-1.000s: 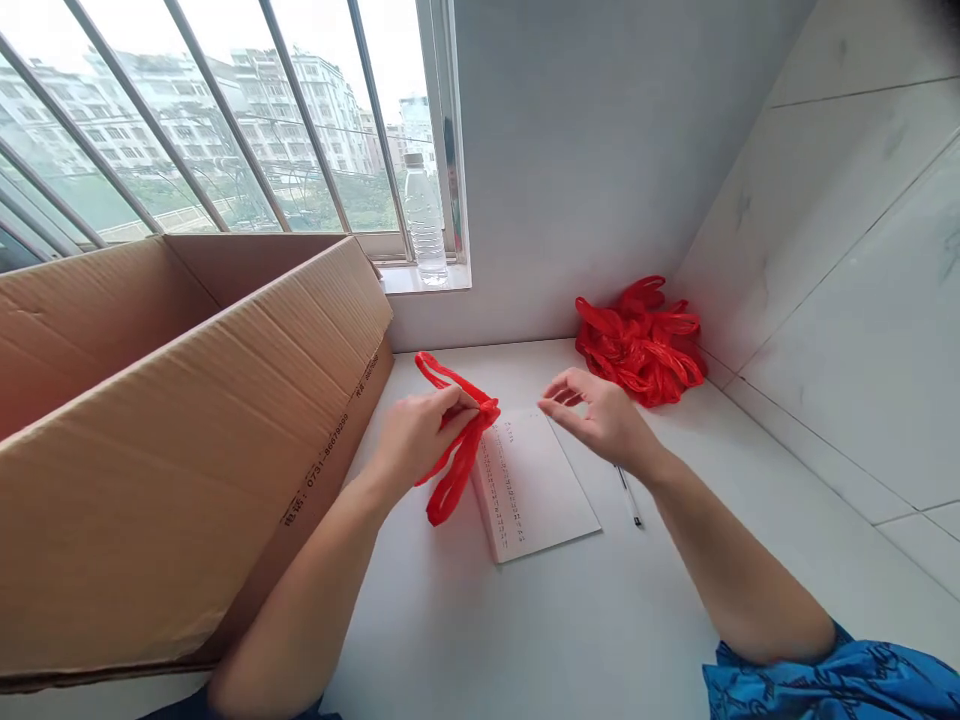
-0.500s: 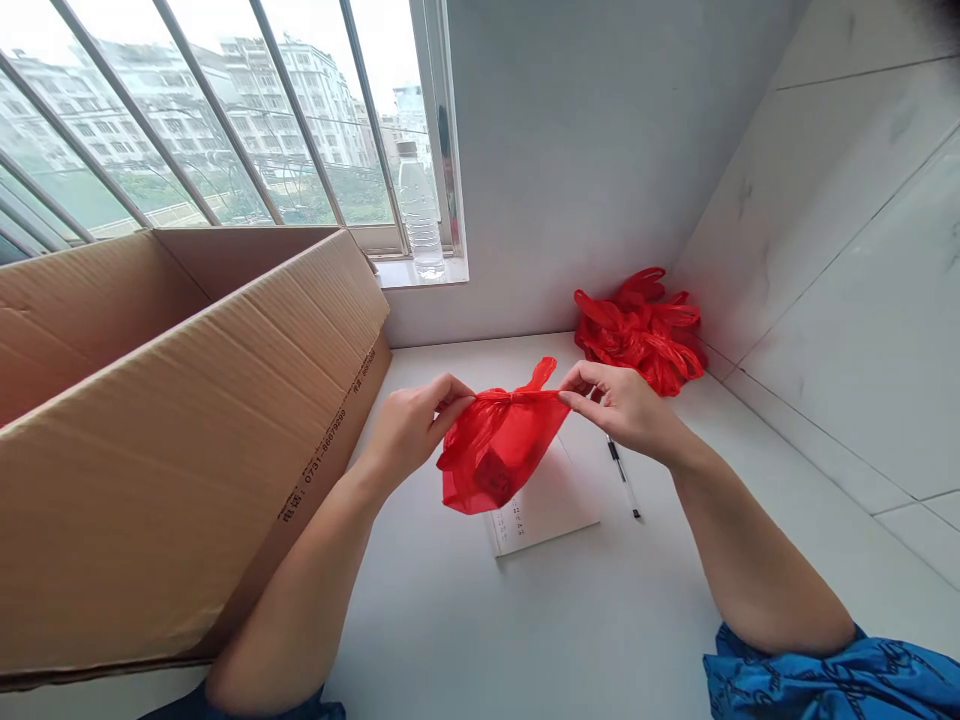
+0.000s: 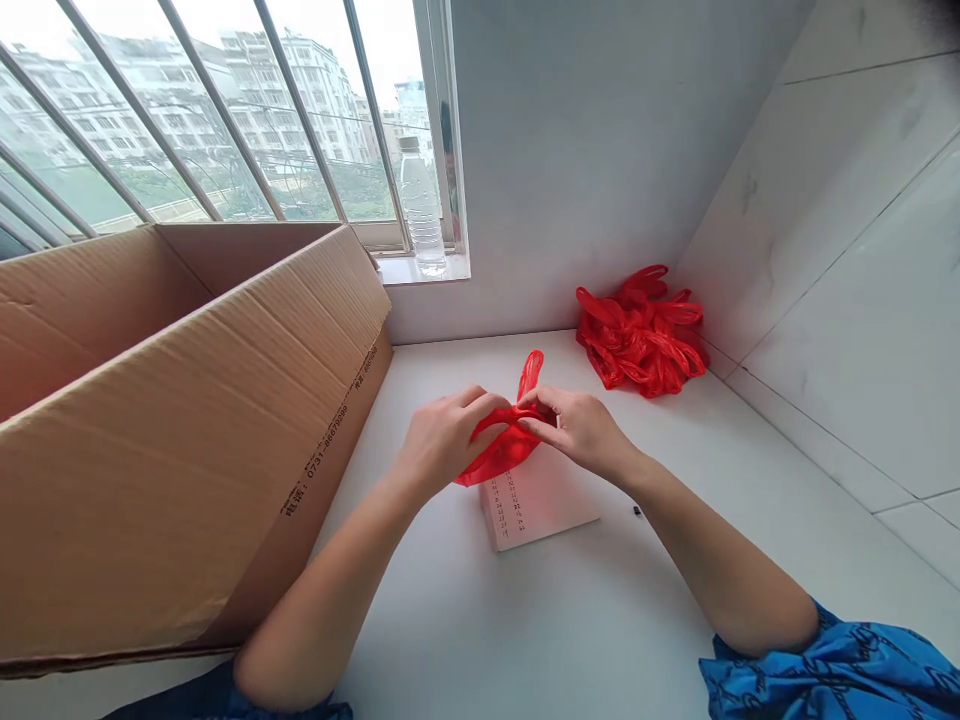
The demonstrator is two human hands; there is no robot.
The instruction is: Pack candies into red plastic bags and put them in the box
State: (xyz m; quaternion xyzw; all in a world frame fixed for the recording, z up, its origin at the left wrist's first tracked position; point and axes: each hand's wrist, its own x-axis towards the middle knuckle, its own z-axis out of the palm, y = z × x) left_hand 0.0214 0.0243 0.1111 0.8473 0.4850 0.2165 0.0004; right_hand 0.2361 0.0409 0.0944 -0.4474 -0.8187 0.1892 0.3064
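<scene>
Over the white counter, I am holding a thin red plastic bag with both hands. My left hand is closing thumb and fingers on its gathered top, and my right hand is pinching the same bunch just above the paper pad. It looks light, limp and slick, so I judge the bunched handles the surest hold. A pile of red bags is lying farther back.

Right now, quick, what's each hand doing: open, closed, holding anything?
Left hand: closed, pinching the thin red plastic bag.
Right hand: closed, pinching the same bag from its other side.
</scene>
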